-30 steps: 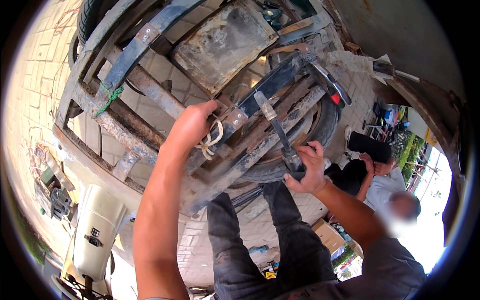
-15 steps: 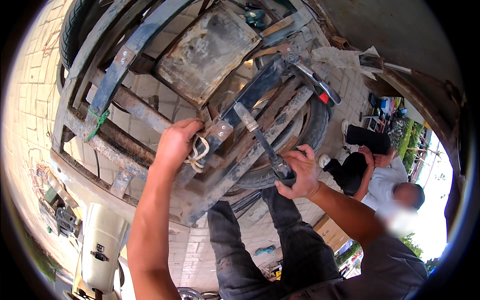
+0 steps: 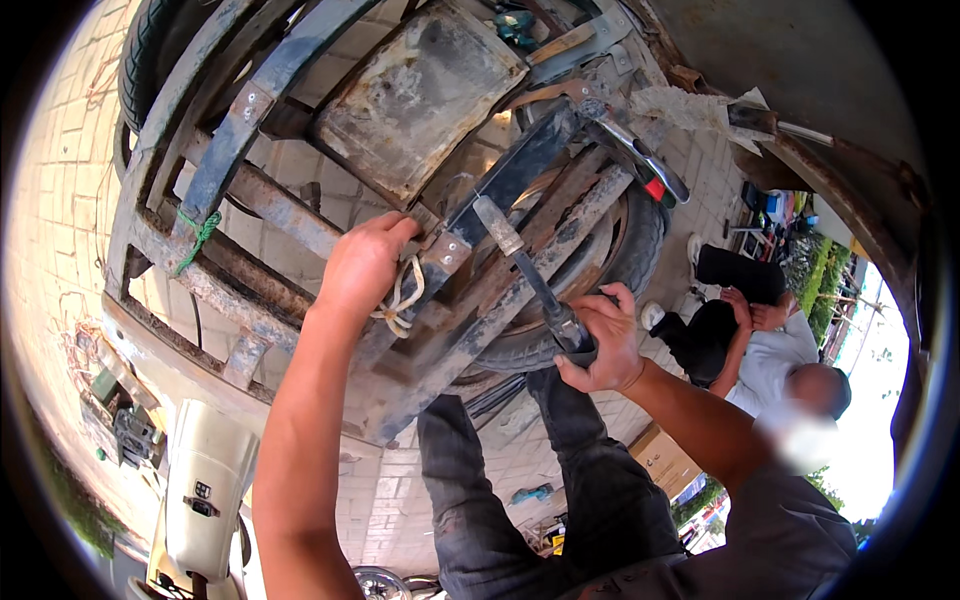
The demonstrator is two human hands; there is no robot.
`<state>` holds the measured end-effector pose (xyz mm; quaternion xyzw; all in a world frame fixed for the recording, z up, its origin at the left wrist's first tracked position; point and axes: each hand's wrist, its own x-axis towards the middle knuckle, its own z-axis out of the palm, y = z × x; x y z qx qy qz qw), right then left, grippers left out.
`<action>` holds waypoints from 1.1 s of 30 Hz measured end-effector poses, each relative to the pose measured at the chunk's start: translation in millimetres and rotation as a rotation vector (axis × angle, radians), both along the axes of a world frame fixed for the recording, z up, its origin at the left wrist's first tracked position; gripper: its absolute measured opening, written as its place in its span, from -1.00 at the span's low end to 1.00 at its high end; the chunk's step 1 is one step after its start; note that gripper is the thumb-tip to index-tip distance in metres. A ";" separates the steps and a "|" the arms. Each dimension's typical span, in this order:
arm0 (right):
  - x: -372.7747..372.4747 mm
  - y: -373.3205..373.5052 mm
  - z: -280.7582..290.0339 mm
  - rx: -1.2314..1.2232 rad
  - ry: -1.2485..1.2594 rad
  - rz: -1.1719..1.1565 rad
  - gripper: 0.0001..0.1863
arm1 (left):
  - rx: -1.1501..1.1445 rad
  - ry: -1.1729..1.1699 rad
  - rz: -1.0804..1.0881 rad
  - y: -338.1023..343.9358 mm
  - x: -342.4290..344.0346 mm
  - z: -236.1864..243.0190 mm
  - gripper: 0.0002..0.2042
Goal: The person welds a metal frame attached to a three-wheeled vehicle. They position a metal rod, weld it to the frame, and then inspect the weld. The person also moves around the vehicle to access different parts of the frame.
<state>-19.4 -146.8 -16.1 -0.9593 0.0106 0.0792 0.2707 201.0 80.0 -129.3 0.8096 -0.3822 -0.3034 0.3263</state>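
Observation:
My left hand [image 3: 365, 260] has its fingers curled at a small rusty piece beside a riveted bracket [image 3: 443, 250] on a blue beam of the metal frame [image 3: 530, 145]; what they hold is unclear. A cream cord loop [image 3: 400, 305] hangs just below it. My right hand [image 3: 600, 340] grips the dark lower end of a long tool [image 3: 540, 290], whose grey upper end lies at the blue beam. Locking pliers [image 3: 640, 150] with a red part sit on the frame at the upper right. A rusty metal tray [image 3: 415, 100] lies beyond my hands.
A tyre [image 3: 635, 255] is under the frame. A seated person [image 3: 760, 355] in a light shirt is at the right. A cream scooter body [image 3: 205, 480] stands lower left. A curved metal panel [image 3: 790, 70] overhangs upper right. A cardboard box [image 3: 655, 460] is on the paving.
The frame and both hands appear further left than a second ago, as the view shifted. Both hands keep their grip; my left hand is slightly higher than half a second ago.

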 end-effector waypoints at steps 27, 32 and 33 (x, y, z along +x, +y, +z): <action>1.8 0.6 0.0 -0.012 -0.013 0.009 -0.50 | -0.146 0.448 0.386 14.0 -22.5 9.1 -0.69; 1.2 0.1 -1.2 -0.011 -0.008 0.016 -0.49 | -0.109 0.396 0.395 11.4 -31.0 15.8 -0.63; 1.2 0.1 -1.3 -0.010 -0.007 0.012 -0.49 | -0.111 0.381 0.419 10.0 -34.9 15.9 -0.62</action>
